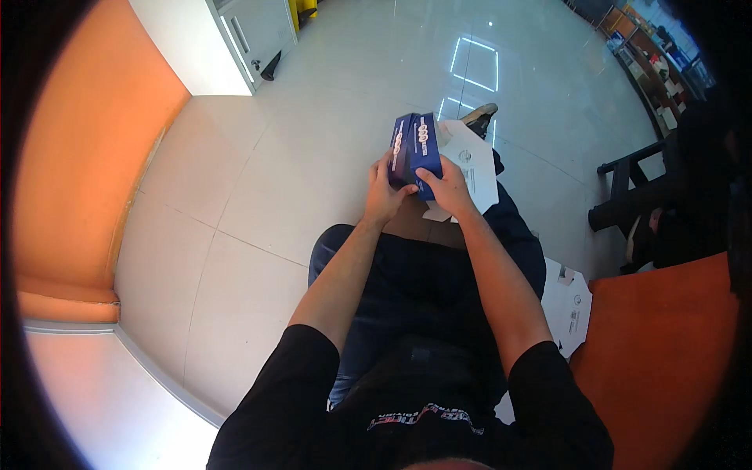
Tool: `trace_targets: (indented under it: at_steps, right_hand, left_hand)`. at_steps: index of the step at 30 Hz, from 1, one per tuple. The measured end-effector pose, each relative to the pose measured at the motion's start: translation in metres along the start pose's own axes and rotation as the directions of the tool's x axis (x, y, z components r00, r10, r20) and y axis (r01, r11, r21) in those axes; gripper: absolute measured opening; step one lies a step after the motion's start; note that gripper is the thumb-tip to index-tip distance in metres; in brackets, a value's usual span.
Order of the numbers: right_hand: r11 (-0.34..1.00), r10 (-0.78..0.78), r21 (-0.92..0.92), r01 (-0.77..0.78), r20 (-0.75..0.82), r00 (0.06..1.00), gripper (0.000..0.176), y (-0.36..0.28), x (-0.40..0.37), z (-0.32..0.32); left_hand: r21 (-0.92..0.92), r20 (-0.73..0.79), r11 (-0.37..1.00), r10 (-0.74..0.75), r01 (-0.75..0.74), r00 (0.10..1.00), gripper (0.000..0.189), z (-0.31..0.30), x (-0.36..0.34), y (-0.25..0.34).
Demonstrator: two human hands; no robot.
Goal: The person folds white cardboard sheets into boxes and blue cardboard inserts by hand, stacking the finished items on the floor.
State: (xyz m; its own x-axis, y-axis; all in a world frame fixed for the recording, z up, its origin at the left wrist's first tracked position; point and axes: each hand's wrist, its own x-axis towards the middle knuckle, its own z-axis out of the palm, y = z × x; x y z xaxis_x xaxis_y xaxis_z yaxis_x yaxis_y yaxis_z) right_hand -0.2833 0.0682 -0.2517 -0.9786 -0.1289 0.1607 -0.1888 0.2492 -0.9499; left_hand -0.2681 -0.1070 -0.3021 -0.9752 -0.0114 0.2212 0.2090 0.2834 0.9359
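Note:
A dark blue carton [425, 149] with white lettering and round emblems on two faces is held out over my knees. My left hand [383, 191] grips its left side, with the thumb across the lower end. On the right side, my right hand [447, 186] is closed around the near corner, its thumb lying on the blue face. Beside and partly behind the carton, a white printed cardboard sheet [475, 168] rests by my right leg. Below the hands, a brown surface [423, 223] shows between my thighs.
More white printed cardboard [567, 301] lies at my right hip, against an orange seat [658, 352]. A dark stool [634, 184] and a person's dark clothing are further right. An orange wall [94, 157] and a white cabinet [204, 47] stand left. Stocked shelves [650, 70] line the far right.

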Motion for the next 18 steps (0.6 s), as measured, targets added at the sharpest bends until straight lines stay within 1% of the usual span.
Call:
trace_targets:
  at_steps: [1,2,4,5,6,7,8,9,10,11,12,13,14,15,16,17,18]
  right_hand:
    - [0.998,-0.003,0.062,0.003,0.000,1.000,0.033,-0.001,-0.001,0.000]
    - [0.998,-0.015,0.062,0.015,-0.003,1.000,0.033,-0.002,-0.003,-0.002]
    - [0.997,0.017,0.070,-0.016,-0.005,1.000,0.033,-0.011,-0.007,-0.005]
    - [0.998,-0.005,0.066,0.005,-0.007,1.000,0.033,-0.015,-0.006,-0.007]
    - [0.999,-0.035,-0.008,0.035,0.011,0.999,0.033,-0.017,-0.005,-0.008]
    - [0.995,-0.060,-0.080,0.062,0.029,0.998,0.032,-0.018,-0.006,-0.011]
    - [0.985,-0.100,-0.138,0.104,0.038,0.994,0.032,-0.019,-0.005,-0.013]
    - [0.984,-0.106,-0.137,0.110,0.036,0.994,0.032,-0.021,-0.005,-0.016]
    - [0.970,-0.120,-0.206,0.127,0.047,0.992,0.030,-0.025,-0.008,-0.019]
    - [0.952,-0.130,-0.273,0.140,0.057,0.990,0.030,-0.029,-0.011,-0.022]
    - [0.954,-0.120,-0.270,0.129,0.049,0.992,0.030,-0.037,-0.015,-0.024]
    - [0.913,-0.111,-0.387,0.128,0.066,0.992,0.030,-0.046,-0.019,-0.026]
    - [0.859,-0.102,-0.496,0.131,0.085,0.991,0.031,-0.055,-0.022,-0.028]
    - [0.864,-0.094,-0.489,0.120,0.079,0.992,0.031,-0.061,-0.027,-0.030]
    - [0.852,-0.141,-0.491,0.183,0.122,0.983,0.031,-0.066,-0.032,-0.030]
    - [0.836,-0.189,-0.490,0.247,0.166,0.968,0.032,-0.073,-0.037,-0.028]
    - [0.842,-0.186,-0.482,0.244,0.166,0.968,0.032,-0.083,-0.043,-0.025]
  left_hand:
    - [0.008,0.049,1.000,-0.010,0.010,0.999,0.092,-0.002,0.001,0.002]
    - [0.009,0.046,1.000,0.002,-0.002,0.999,0.092,-0.002,0.000,0.004]
    - [0.113,-0.089,0.992,0.059,-0.049,0.994,0.082,0.010,0.003,-0.021]
    - [0.113,-0.098,0.991,0.079,-0.067,0.992,0.082,0.018,0.005,-0.033]
    - [0.215,-0.189,0.975,0.099,-0.057,0.977,0.077,0.026,0.006,-0.045]
    - [0.314,-0.274,0.949,0.124,-0.033,0.954,0.072,0.030,0.007,-0.044]
    - [0.316,-0.279,0.948,0.138,-0.045,0.950,0.072,0.028,0.010,-0.044]
    - [0.155,-0.168,0.986,-0.042,0.069,0.985,0.069,0.020,0.008,-0.036]
    - [0.009,-0.020,0.978,-0.209,0.210,0.978,0.066,0.016,0.006,-0.029]
    - [0.012,-0.013,0.978,-0.210,0.210,0.978,0.066,0.012,0.008,-0.021]
    - [0.090,-0.145,0.978,-0.173,0.187,0.974,0.066,0.008,0.010,-0.013]
    - [0.170,-0.270,0.970,-0.122,0.172,0.955,0.065,0.004,0.008,-0.002]
    - [0.177,-0.261,0.969,-0.124,0.174,0.957,0.065,-0.001,0.004,0.008]
    - [0.158,-0.273,0.982,-0.054,0.100,0.961,0.064,-0.008,-0.003,0.026]
    - [0.141,-0.290,0.990,0.016,0.027,0.957,0.062,-0.015,-0.010,0.043]
    - [0.150,-0.286,0.988,0.011,0.033,0.958,0.062,-0.023,-0.018,0.059]
    - [0.167,-0.261,0.986,0.045,-0.001,0.964,0.061,-0.031,-0.027,0.075]
